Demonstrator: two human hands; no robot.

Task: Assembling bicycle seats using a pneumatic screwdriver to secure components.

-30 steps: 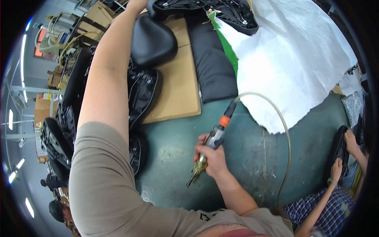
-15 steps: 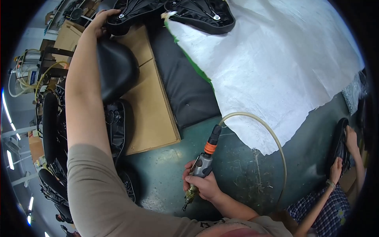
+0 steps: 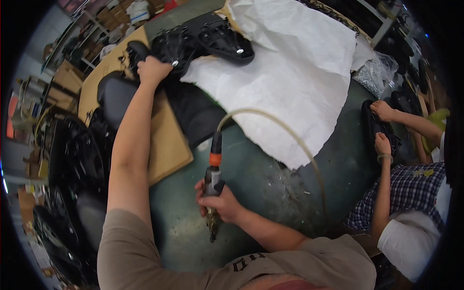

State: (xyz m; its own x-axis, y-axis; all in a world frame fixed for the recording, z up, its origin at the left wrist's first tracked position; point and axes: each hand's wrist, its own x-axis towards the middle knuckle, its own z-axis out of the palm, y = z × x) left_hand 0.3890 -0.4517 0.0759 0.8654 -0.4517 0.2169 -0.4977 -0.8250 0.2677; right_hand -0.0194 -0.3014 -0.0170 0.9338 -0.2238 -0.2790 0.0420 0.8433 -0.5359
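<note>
My right hand (image 3: 221,203) grips an air screwdriver (image 3: 212,181), a grey and black body with an orange collar and its bit pointing toward me. A pale hose (image 3: 285,126) loops from its far end to the right. My left arm stretches to the far left, where my left hand (image 3: 153,71) closes on the near edge of an upturned black saddle (image 3: 171,47); some fingertips are hidden. Another upturned saddle (image 3: 224,43) lies to its right, with a shiny fitting showing. Beside my left forearm sits a smooth black saddle (image 3: 115,99), top side up.
A white sheet (image 3: 285,82) covers much of the green table (image 3: 251,193). Cardboard (image 3: 169,145) and a black padded sheet (image 3: 195,116) lie left of it. More saddles (image 3: 79,159) crowd the left. At right, a co-worker's hands (image 3: 383,125) hold a black saddle near a plastic bag (image 3: 377,75).
The view has shifted, showing more of the far table and the co-worker. My left hand stays at the upturned saddle, and my right hand still holds the air screwdriver, now more upright in the picture.
</note>
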